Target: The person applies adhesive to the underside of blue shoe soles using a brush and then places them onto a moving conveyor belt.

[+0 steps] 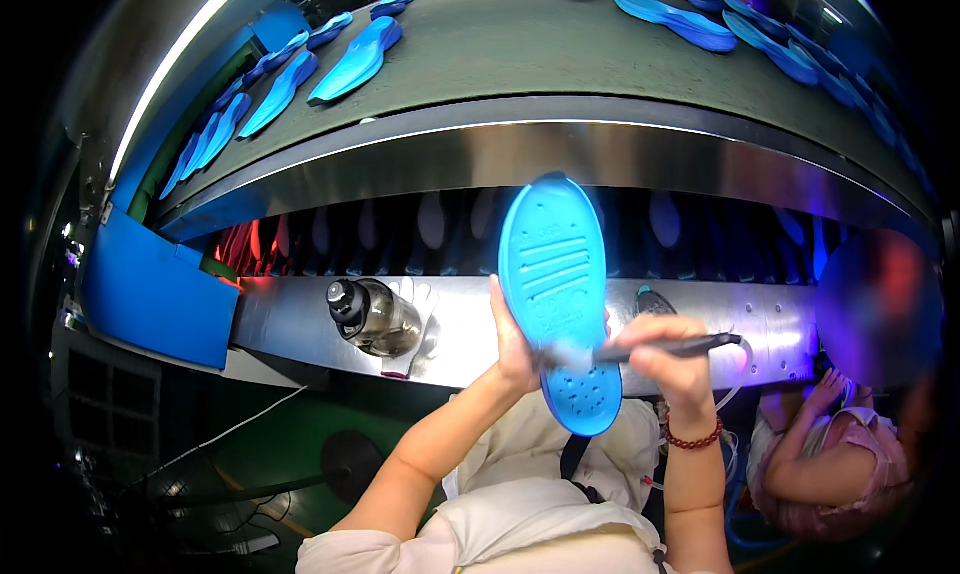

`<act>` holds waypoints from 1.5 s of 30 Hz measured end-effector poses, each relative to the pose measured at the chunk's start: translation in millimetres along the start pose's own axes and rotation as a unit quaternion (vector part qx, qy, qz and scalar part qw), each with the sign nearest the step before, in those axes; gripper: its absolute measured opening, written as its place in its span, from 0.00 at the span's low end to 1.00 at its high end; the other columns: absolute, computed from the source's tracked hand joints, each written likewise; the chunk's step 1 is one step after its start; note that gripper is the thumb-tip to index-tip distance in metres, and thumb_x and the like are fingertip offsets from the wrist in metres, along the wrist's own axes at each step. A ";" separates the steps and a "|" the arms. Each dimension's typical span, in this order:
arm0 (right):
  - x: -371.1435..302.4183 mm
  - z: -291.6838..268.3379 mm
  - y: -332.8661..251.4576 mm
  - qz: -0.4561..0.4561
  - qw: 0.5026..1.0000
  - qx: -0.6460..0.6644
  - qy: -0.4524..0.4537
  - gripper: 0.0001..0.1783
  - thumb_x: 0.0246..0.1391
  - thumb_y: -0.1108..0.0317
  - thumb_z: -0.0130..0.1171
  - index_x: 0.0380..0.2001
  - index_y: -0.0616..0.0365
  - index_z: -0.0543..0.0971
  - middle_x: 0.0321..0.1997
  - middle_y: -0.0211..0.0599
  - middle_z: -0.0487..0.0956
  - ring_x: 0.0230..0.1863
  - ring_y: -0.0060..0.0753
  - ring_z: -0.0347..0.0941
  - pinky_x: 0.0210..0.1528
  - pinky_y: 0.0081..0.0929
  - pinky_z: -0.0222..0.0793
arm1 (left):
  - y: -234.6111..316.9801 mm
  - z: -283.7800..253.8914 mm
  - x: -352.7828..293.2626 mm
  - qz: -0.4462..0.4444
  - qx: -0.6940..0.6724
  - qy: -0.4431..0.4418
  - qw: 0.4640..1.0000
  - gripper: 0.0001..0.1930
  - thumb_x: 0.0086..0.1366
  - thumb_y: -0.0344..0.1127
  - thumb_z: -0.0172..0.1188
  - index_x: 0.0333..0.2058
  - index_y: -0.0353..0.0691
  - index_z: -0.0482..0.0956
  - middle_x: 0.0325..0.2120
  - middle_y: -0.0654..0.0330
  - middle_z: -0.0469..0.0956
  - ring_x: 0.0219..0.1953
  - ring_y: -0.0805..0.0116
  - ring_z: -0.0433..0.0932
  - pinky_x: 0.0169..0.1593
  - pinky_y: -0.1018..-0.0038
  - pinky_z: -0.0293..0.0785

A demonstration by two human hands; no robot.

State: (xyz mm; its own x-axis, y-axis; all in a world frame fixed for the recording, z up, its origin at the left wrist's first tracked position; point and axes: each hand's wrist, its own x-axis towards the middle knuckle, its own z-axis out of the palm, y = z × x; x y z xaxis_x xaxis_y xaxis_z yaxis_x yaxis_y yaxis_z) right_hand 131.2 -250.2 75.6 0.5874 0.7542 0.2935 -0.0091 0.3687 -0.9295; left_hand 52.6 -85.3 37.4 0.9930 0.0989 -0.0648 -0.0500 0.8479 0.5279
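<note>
A bright blue shoe sole stands nearly upright in front of me, its ridged and dimpled face toward me. My left hand grips its left edge, with some fingers hidden behind it. My right hand is closed around the dark handle of a brush, which has a clear tube at its back end. Pale bristles, slightly blurred, lie across the narrower lower part of the sole and appear to touch it. A beaded bracelet circles my right wrist.
Beyond a metal rail, a green conveyor belt carries several blue soles. On the steel ledge stand a dark-lidded bottle and a pale glove. More soles fill the shelf below the belt. Another person sits at my right.
</note>
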 end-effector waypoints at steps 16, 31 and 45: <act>-9.9 -32.6 5.0 -0.023 0.989 -0.036 -0.145 0.12 0.42 0.78 0.62 0.34 0.66 0.80 0.33 0.42 0.80 0.35 0.30 0.75 0.39 0.22 0.69 | -3.8 -0.9 30.2 0.113 -0.017 0.048 0.992 0.57 0.44 0.84 0.23 0.44 0.28 0.66 0.30 0.45 0.75 0.32 0.52 0.75 0.37 0.60 0.74; -21.6 -31.2 28.5 0.022 0.994 -0.032 0.098 0.09 0.46 0.78 0.58 0.33 0.68 0.79 0.34 0.40 0.80 0.34 0.22 0.74 0.38 0.16 0.68 | -17.4 2.6 34.1 0.119 -0.017 0.057 0.991 0.58 0.44 0.83 0.17 0.50 0.32 0.63 0.35 0.43 0.74 0.35 0.51 0.75 0.41 0.58 0.73; -17.8 -40.4 10.6 -0.073 0.979 -0.185 -0.031 0.10 0.36 0.78 0.62 0.28 0.65 0.80 0.32 0.43 0.81 0.33 0.35 0.76 0.40 0.26 0.67 | 2.1 14.7 40.2 0.178 -0.033 0.002 0.984 0.53 0.50 0.79 0.20 0.50 0.33 0.65 0.35 0.42 0.75 0.33 0.49 0.77 0.38 0.57 0.75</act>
State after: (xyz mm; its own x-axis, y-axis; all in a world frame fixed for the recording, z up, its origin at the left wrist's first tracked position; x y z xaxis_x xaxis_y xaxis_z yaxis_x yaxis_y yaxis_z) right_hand 153.4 -281.7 51.5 0.5092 0.7443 0.4321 0.3730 0.2616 -0.8902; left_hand 94.0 -87.2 48.4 0.9111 0.3969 0.1113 -0.4011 0.7914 0.4613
